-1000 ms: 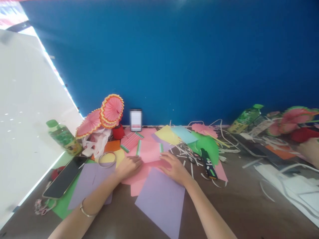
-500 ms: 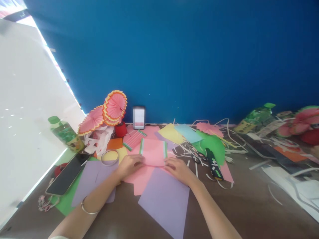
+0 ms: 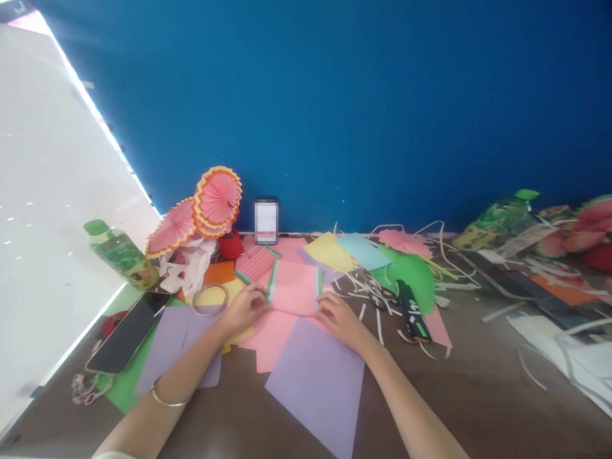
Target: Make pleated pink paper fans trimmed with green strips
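A pink sheet of paper (image 3: 295, 285) with green and pale blue strips along its two sides lies in front of me, its near edge slightly raised. My left hand (image 3: 246, 310) pinches the near left corner, and my right hand (image 3: 338, 317) pinches the near right corner. Beneath it are more pink paper and a purple sheet (image 3: 318, 382), which points toward me. Just beyond my left hand rests a pleated pink paper piece (image 3: 258, 264) with green ends. A roll of tape (image 3: 209, 299) is beside my left wrist.
A black phone (image 3: 128, 333) and green-capped bottle (image 3: 122, 255) are at left, near pleated paper fans (image 3: 217, 201). Another phone (image 3: 266, 222) stands against the blue wall. Scissors (image 3: 377, 296), a dark-handled cutter (image 3: 414, 312), paper scraps and a green sheet (image 3: 411, 274) are at right.
My left hand has shifted slightly left and away from me along the pink paper's edge. The paper's far edge appears slightly farther up. My right hand stays at its corner.
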`<state>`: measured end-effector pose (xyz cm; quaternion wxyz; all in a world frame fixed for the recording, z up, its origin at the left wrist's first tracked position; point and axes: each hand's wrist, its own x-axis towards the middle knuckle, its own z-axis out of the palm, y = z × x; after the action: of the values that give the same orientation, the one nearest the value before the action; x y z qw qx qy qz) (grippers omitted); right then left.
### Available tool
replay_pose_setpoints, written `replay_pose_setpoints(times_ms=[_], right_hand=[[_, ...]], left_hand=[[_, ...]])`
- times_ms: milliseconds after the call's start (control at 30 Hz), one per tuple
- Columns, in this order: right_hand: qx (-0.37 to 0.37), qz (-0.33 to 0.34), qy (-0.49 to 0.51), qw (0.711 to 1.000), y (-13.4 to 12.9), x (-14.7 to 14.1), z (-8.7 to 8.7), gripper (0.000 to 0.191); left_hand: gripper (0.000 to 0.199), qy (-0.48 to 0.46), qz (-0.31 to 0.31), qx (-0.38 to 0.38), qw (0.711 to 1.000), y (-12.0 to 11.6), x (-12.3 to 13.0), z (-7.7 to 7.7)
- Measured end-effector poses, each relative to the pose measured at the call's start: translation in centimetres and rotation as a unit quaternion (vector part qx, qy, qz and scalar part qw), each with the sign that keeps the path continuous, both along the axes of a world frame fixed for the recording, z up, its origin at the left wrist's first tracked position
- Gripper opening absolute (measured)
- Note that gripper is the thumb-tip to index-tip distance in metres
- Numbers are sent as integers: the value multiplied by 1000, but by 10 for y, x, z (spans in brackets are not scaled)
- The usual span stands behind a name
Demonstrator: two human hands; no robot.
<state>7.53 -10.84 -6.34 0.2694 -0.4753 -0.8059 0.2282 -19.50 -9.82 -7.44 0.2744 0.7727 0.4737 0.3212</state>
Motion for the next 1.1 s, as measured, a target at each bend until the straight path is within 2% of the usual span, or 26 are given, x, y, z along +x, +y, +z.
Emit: replay_pose_setpoints(times_ms=[333, 667, 867, 967, 1033, 1100], right_hand=[[-28, -49, 38, 998, 3, -1, -13, 18], [-34, -53, 29, 998, 2, -2, -16, 20], [-63, -50, 22, 997, 0, -3, -16, 19], [-63, -54, 21, 996, -1, -3, -16, 19], [-49, -55, 19, 997, 0, -3, -16, 19], [-22, -57, 12, 998, 1, -4, -18, 19]], left_hand=[[23, 28, 44, 30, 998, 5, 5, -5], [25, 41, 46, 17, 998, 6, 6, -7], [22, 47, 37, 25, 998, 7, 6, -12], [18, 78, 38, 53, 995, 4, 6, -9], [9, 127, 32, 91, 987, -1, 9, -5], [13, 192, 11, 132, 972, -6, 13, 1]])
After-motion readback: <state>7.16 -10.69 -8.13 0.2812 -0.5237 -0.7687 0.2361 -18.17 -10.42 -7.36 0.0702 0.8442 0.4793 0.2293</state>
